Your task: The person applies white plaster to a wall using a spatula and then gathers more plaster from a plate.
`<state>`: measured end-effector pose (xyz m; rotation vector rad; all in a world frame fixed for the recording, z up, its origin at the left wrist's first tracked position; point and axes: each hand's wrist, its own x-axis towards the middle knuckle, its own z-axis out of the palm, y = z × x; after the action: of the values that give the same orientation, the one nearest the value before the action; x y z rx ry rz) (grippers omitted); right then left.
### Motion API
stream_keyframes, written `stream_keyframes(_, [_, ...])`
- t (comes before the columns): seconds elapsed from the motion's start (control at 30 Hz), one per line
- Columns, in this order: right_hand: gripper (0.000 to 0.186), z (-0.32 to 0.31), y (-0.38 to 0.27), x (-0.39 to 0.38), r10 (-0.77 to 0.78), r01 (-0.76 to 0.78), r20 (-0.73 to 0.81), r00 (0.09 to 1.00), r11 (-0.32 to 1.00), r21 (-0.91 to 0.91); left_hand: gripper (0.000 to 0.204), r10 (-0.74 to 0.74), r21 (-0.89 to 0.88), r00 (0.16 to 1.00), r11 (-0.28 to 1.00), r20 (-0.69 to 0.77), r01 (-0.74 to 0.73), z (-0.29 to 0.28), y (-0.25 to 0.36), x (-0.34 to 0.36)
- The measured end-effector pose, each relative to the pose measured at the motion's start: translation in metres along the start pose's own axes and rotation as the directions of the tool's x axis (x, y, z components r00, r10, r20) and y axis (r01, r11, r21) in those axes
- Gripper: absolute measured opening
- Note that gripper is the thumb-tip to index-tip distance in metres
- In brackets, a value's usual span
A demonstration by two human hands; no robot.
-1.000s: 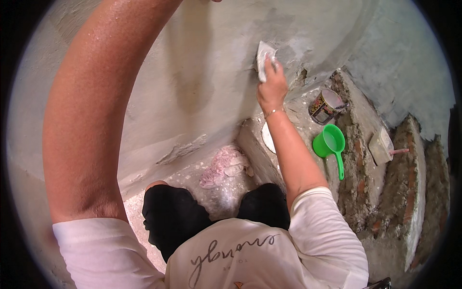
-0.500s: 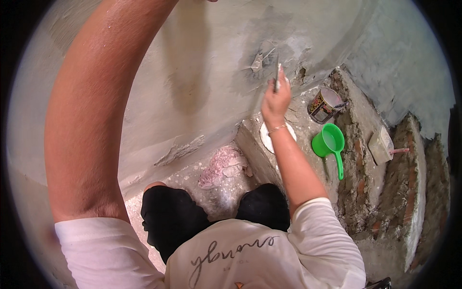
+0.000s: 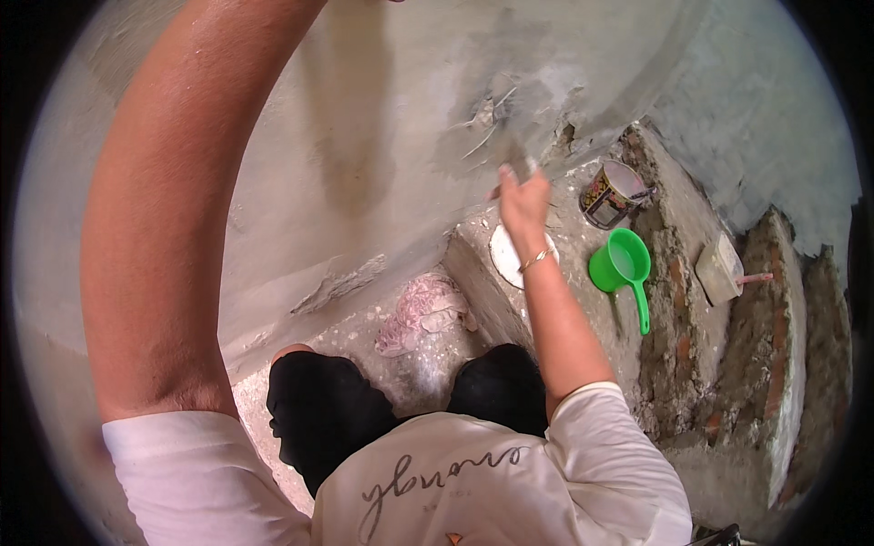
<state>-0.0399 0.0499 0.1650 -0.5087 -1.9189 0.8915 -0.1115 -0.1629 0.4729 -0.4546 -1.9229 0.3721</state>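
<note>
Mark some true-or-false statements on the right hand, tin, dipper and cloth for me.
1. The right hand holds a tool, blurred here. True.
2. The tin stands nearer the wall than the green dipper. True.
3. The pink cloth hangs from the wall. False: the cloth lies crumpled on the floor.
4. The dipper's handle points toward the wall. False: the handle points away from it.
5. A bracelet circles the right wrist. True.

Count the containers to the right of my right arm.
3: a patterned can just right of your right hand, a green dipper below it in the picture, and a pale squarish tub farther right. Others could be hidden.
</note>
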Motion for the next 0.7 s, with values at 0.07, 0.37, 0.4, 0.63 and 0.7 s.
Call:
stream_keyframes(0.07, [0.018, -0.015, -0.028, 0.026, -0.017, 0.018, -0.069, 0.997, 1.000, 0.020, 0.123, -0.009, 0.010, 1.000, 1.000, 0.022, 0.009, -0.002, -0.001, -0.006])
stream_keyframes(0.37, [0.022, 0.041, -0.075, -0.009, -0.134, 0.138, 0.036, 0.990, 0.915, -0.380, 0.121, -0.001, 0.012, 1.000, 1.000, 0.000, 0.001, 0.001, -0.002, -0.004])
stream_keyframes(0.4, [0.021, 0.035, -0.081, -0.016, -0.180, 0.188, 0.054, 0.982, 0.921, -0.340, 0.121, 0.005, 0.019, 1.000, 1.000, -0.014, -0.005, 0.004, -0.004, -0.004])
stream_keyframes(0.63, [0.019, 0.012, -0.007, 0.022, 0.431, -0.432, 0.032, 0.902, 0.901, 0.033, 0.121, 0.014, 0.003, 1.000, 1.000, -0.024, -0.014, 0.003, -0.006, -0.003])
stream_keyframes(0.7, [0.019, 0.025, 0.019, 0.025, 0.454, -0.454, 0.015, 0.891, 0.889, 0.057, 0.122, 0.010, 0.013, 1.000, 1.000, 0.003, -0.010, -0.002, -0.003, -0.006])
